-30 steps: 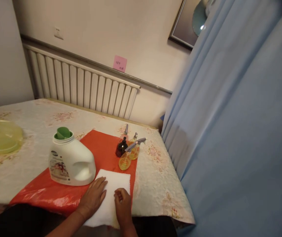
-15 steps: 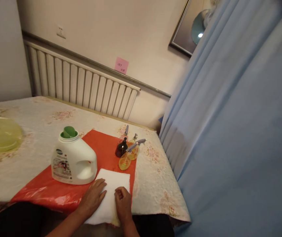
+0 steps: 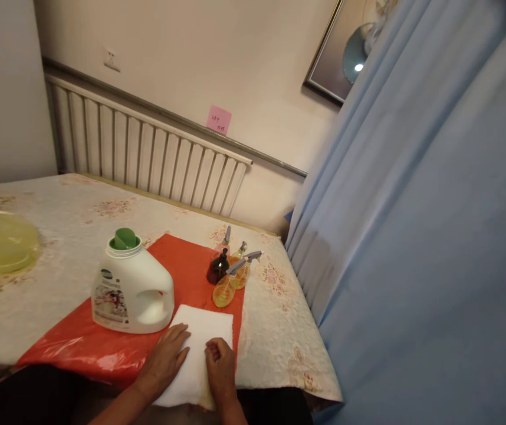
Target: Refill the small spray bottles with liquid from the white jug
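Hands unmoved — left hand [image 3: 164, 359] flat, right hand [image 3: 220, 369] curled, soft white towel [image 3: 200, 336].

White jug [image 3: 132, 289], spray bottles [image 3: 230, 276], perhaps a yellow basin [image 3: 0, 248].

White folded towel [image 3: 200, 348] flat on red sheet [image 3: 102, 348], at table's near edge.

pink note [image 3: 218, 120] and jug label [image 3: 112, 293] unreadable
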Motion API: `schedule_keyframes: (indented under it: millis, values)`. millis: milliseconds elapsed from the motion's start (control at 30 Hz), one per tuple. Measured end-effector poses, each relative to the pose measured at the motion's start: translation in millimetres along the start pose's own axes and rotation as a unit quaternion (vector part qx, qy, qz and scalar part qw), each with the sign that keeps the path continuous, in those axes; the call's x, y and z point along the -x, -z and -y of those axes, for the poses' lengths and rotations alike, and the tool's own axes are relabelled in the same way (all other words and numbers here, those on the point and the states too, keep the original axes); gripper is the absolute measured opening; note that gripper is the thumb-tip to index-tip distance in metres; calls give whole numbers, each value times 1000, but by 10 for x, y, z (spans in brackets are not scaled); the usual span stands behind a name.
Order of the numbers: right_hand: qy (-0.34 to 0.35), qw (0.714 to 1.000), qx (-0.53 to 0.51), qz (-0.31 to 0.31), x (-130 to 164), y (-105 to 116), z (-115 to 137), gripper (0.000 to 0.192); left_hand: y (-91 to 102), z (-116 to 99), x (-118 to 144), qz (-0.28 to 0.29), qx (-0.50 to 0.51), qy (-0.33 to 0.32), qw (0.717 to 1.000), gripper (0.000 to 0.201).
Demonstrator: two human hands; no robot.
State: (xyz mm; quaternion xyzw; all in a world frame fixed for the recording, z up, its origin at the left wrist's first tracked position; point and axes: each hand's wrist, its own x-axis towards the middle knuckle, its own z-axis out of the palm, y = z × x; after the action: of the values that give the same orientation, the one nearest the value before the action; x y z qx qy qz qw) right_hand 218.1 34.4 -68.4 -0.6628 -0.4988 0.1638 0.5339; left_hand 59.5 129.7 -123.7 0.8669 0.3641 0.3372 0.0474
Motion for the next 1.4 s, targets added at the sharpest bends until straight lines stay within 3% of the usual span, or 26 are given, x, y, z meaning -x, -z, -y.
schedule_keyframes:
  millis: [600,1067,1233,1400]
  values:
    - [-2,1000,0,13,2,4,-32,18,24,-24,-76,13,21,27,999,28]
    - [-5,1000,0,15,14,-4,-81,18,251,-177,-111,30,59,64,996,25]
    - [-3,1000,6,11,22,4,-85,18,339,-290,-131,71,131,112,983,26]
    - [-5,1000,6,12,23,12,-66,19,340,-309,-121,123,141,143,972,24]
